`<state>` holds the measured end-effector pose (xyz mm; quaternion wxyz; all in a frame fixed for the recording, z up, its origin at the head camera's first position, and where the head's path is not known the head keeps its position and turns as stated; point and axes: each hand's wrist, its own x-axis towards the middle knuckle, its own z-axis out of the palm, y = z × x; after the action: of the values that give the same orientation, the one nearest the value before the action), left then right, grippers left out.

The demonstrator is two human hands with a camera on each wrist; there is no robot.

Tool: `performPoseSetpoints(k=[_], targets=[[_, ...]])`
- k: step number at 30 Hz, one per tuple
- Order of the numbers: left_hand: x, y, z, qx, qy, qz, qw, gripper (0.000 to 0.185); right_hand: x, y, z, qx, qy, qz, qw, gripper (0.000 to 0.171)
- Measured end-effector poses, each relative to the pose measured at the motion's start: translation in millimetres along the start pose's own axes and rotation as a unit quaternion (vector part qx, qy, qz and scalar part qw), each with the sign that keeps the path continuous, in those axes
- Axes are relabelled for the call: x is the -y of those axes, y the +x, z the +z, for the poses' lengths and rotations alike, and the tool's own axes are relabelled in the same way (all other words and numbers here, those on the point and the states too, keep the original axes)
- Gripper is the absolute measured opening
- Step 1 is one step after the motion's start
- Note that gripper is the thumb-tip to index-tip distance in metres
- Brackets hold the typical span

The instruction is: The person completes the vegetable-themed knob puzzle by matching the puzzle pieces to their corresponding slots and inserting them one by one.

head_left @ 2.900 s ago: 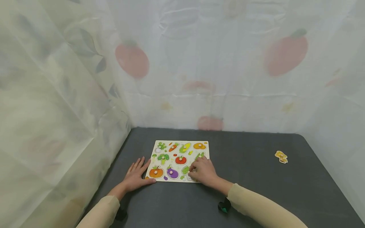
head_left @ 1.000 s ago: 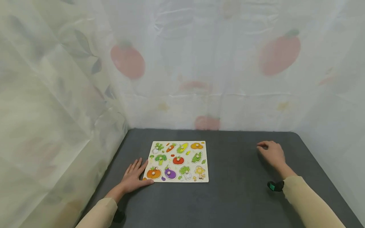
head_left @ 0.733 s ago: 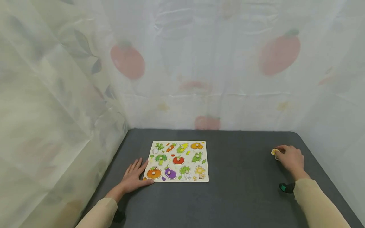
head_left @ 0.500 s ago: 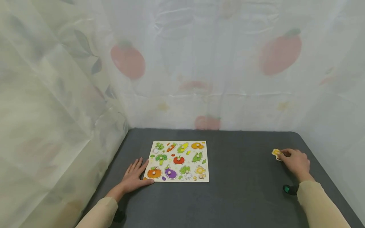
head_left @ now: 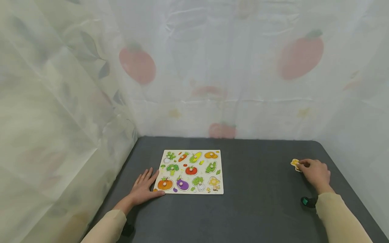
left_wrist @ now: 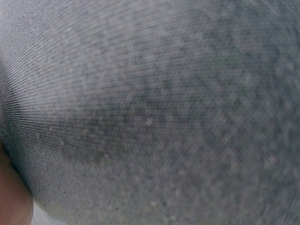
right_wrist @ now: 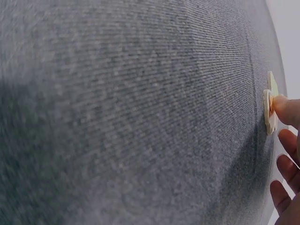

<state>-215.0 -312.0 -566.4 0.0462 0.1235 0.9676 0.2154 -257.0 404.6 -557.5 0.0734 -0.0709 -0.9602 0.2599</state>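
Yellow wooden puzzle piece (head_left: 295,164): lies flat on the dark grey table (head_left: 261,202), far right, well apart from the puzzle board (head_left: 190,171). Right hand (head_left: 314,171): fingertips curled onto the piece's near edge; the right wrist view shows one fingertip touching its knob side, the rest loosely bent below. Whether a full pinch is closed cannot be told. Left hand (head_left: 143,187): flat, fingers spread, thumb against the board's lower left corner, steadying it. Board: vegetable pieces seated in rows. Handling note, as judgement: the piece is thin, so a firm thumb-and-finger pinch on its small peg seems best before lifting.
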Motion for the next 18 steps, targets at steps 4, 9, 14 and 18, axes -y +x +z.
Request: performPoseSetpoints(k=[4,9,14,18], targets=[[-1.4,0.7,-1.1,0.002,0.004,-0.004,1.0,0.11,-2.6,1.1,2.4,-0.006,0.0,0.002,1.0,0.041],[-3.1,0.7,-3.0,0.002,0.014,-0.008,0.9999,0.111,-5.9,3.0,6.4,-0.011,-0.002,0.006,1.0,0.041],[3.6,2.1,1.9,-0.004,0.004,-0.001,1.0,0.111,-4.7,4.1,7.0,-0.011,-0.006,0.011,1.0,0.041],[5.8,1.4,3.6,-0.006,0.001,-0.002,1.0,0.111,1.1,3.7,5.8,-0.011,-0.006,0.012,1.0,0.039]])
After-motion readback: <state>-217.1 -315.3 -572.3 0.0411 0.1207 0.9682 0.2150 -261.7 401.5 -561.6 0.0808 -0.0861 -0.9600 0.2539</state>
